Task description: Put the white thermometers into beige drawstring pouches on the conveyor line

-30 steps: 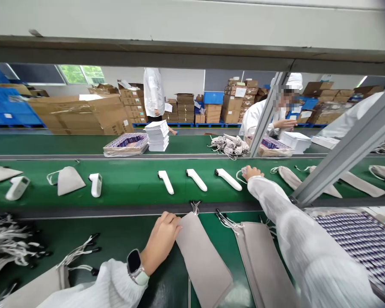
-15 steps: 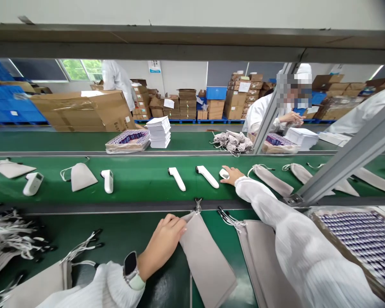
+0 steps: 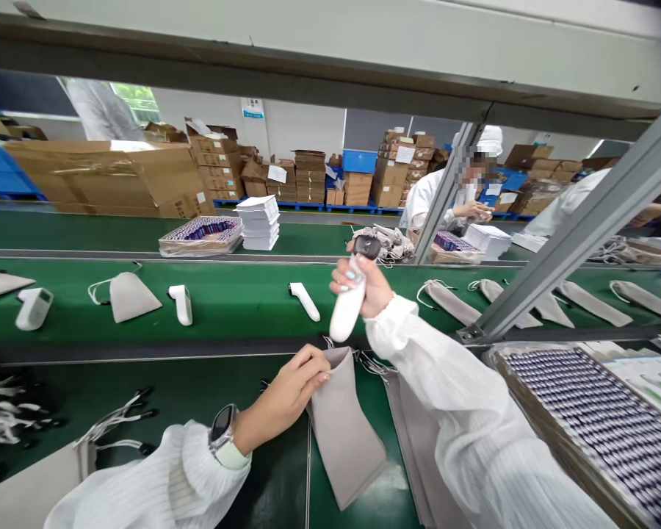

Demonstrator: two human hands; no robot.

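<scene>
White plastic handheld thermometer (image 3: 346, 312) is up off the green belt (image 3: 242, 294), gripped in the right hand (image 3: 377, 290) just above the parted mouth of a grey cloth pouch (image 3: 347, 433), whose edge the left hand (image 3: 294, 382) pinches. Below is a green table (image 3: 278, 477); beyond, brown cardboard boxes (image 3: 388, 184) stand stacked behind a white-clad person (image 3: 421, 197).

Both arms I can see are in loose white sleeves. The left sleeve (image 3: 159, 474) is finely ribbed; the right sleeve (image 3: 474, 411) looks thin and crinkled, gathered at the cuff (image 3: 394, 316). A watch (image 3: 223, 424) with a dark, rounded-corner face and pale green band (image 3: 234, 453) sits above the left hand (image 3: 289, 393). Nails on the right hand (image 3: 366, 286) show pale bluish polish (image 3: 351, 275).
</scene>
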